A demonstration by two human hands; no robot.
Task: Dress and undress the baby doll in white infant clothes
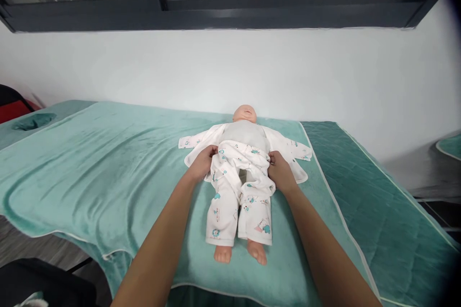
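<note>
A baby doll (245,113) lies on its back, its head toward the wall and its bare feet toward me. White printed trousers (222,213) cover its legs and reach up over the lower belly, bunched at the hips. Its white printed jacket (284,146) is spread open to both sides over a pale grey torso. My left hand (204,160) pinches the trousers' waist at the left edge. On the opposite edge my right hand (280,169) has its fingers closed on the same waistband.
A light green blanket (108,153) covers the bed under the doll, with a darker quilted cover (360,192) at right. A white wall (162,67) and a dark window frame (252,12) stand behind. At lower left is a black chair (46,283).
</note>
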